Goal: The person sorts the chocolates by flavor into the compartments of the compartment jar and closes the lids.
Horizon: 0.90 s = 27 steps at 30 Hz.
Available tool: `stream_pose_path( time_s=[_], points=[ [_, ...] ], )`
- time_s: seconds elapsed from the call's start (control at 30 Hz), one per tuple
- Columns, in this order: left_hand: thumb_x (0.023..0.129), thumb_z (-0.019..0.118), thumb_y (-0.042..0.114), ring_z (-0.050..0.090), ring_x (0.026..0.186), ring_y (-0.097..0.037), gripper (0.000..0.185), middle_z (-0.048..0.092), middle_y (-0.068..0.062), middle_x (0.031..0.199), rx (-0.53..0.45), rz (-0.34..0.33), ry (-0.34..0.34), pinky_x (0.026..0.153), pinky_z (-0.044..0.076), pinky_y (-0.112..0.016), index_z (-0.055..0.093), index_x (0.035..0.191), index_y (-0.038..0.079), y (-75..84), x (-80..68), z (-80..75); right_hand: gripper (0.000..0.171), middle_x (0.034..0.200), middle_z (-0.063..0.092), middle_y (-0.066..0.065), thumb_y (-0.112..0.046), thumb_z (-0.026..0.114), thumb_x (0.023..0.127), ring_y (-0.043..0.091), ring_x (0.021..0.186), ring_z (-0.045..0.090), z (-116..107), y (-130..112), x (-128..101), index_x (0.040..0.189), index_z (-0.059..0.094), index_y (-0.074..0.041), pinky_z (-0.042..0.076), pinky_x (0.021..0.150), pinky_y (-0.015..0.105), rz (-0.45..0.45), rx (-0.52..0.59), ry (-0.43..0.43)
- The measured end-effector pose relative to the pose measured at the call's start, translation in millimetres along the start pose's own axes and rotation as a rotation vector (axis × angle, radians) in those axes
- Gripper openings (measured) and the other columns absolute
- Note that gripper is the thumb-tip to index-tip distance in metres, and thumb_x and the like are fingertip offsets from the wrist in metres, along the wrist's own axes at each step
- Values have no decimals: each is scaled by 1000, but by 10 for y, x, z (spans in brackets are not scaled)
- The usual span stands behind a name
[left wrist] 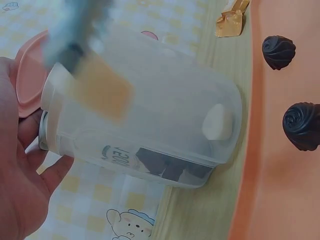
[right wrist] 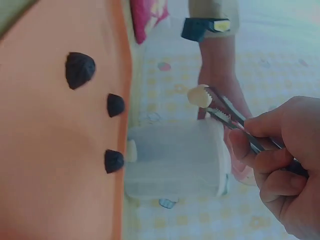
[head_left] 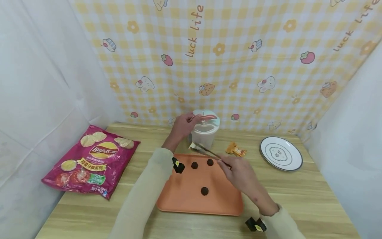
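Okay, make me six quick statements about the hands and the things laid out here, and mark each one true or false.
1. The right hand grips tongs. True.
2. The tray bears five dark pieces. False: the tray bears three dark pieces.
3. The container has a pale piece inside. True.
4. The left hand rests on the tray. False: the left hand holds the container's lid.
5. In the head view, the plate is right of the orange wrappers. True.
6. The bag lies on the tray. False: in the head view, the bag lies apart, left of the tray.
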<state>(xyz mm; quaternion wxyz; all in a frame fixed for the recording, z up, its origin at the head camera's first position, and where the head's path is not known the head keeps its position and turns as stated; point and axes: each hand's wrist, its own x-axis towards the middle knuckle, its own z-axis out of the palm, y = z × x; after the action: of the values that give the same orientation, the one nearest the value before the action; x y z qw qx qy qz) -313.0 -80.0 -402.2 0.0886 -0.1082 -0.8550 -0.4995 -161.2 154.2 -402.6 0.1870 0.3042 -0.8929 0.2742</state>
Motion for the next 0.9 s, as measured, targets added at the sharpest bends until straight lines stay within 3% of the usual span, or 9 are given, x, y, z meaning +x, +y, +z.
stream_pose_path(
  time_s=[0.13, 0.37, 0.57, 0.63, 0.9],
  points=[
    [82, 46, 72, 47, 121, -7, 69, 51, -2, 135, 5, -9, 11, 43, 26, -30, 43, 61, 7, -2, -9, 3, 26, 63, 55, -11, -14, 65, 90, 0, 42, 35, -103, 56, 40, 114, 69, -5, 30, 36, 19, 24, 24, 49],
    [85, 46, 69, 51, 117, -8, 68, 53, -3, 134, 9, 8, 17, 42, 26, -30, 43, 60, 6, -3, -6, 19, 27, 56, 47, -10, -15, 64, 91, 3, 38, 32, -180, 130, 128, 116, 68, -5, 26, 33, 20, 60, 52, 113],
    [84, 46, 70, 50, 118, -9, 67, 52, -2, 134, 7, 4, 20, 44, 27, -30, 44, 61, 7, -16, 1, 14, 29, 68, 65, -4, -18, 63, 92, 0, 37, 37, -189, 158, 209, 117, 67, -3, 25, 32, 21, 97, 56, 140],
    [84, 45, 71, 44, 124, -5, 68, 52, -1, 134, 5, 6, 19, 44, 27, -30, 44, 61, 7, -20, 2, 15, 30, 74, 69, -1, -19, 63, 92, -1, 37, 39, -187, 176, 228, 117, 66, -3, 25, 32, 21, 108, 47, 144],
    [83, 46, 71, 44, 123, -3, 68, 54, -1, 132, 3, 10, 31, 46, 27, -31, 41, 61, 6, -15, -10, 14, 30, 73, 70, -2, -20, 62, 93, -1, 38, 43, -163, 235, 258, 117, 66, -3, 24, 31, 21, 147, 34, 142]
  ],
)
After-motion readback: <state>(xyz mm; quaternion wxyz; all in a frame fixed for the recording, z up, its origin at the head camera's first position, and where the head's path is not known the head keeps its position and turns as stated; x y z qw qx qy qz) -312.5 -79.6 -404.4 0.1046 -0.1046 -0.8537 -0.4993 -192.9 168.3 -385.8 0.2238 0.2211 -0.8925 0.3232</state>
